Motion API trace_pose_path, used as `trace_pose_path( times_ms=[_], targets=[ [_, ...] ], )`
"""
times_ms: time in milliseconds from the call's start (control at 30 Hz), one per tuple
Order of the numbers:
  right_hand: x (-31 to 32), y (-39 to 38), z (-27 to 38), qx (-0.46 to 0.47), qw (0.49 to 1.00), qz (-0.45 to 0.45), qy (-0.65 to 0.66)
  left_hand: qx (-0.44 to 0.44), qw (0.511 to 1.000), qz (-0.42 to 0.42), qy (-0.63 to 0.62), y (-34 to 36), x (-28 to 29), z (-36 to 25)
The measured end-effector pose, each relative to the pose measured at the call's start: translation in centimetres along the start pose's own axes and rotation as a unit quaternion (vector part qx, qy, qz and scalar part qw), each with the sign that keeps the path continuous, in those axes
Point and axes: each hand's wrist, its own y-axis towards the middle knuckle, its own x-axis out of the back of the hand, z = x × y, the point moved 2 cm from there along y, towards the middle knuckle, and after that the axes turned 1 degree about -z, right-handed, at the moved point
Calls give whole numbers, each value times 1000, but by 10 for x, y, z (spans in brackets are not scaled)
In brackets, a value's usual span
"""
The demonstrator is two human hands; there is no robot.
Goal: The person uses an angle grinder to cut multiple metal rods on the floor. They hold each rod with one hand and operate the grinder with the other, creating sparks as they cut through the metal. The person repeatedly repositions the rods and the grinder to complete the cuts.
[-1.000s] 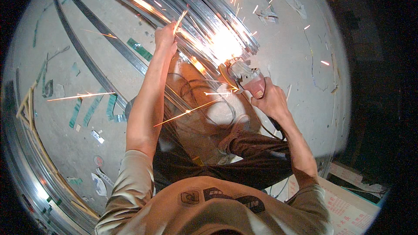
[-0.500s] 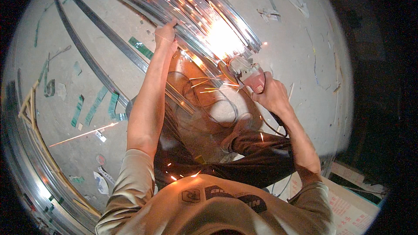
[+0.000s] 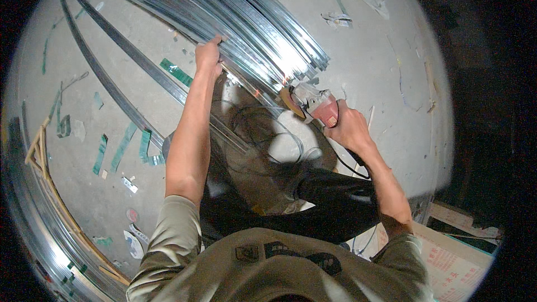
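My left hand [image 3: 208, 56] grips a thin metal bar [image 3: 246, 86] along the lower side of a large bundle of shiny metal channels [image 3: 235, 14], with its fingertips partly hidden. My right hand [image 3: 349, 126] is closed around a red and silver angle grinder [image 3: 316, 102], a black cord trailing below it. The grinder's tan disc [image 3: 291, 102] is at the lower right end of the bar and bundle, where a few small orange glints remain.
Two long dark channels [image 3: 92, 64] and green strips [image 3: 122, 146] lie on the grey floor at the left. More metal channels [image 3: 56, 246] and light wooden strips [image 3: 39, 151] curve along the left edge. Looped cable [image 3: 251, 123] lies below the bar. Printed boards [image 3: 442, 251] are at the lower right.
The bright burst and streaks of sparks have died down to a few small glints. My left hand has shifted slightly down and left; the grinder sits slightly lower, still in my right hand.
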Motion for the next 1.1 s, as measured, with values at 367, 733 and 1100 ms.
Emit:
trace_pose_path(
  times_ms=[367,733,1100],
  targets=[
    [-5,-6,-18,-30,999,-25,-19,-49,994,24,91,9,-21,34],
    [-7,-6,-22,-29,999,-14,-23,-81,987,9,136,22,-23,45],
    [-8,-3,-18,-41,999,-8,-29,-125,981,31,146,43,-21,63]
  ],
)
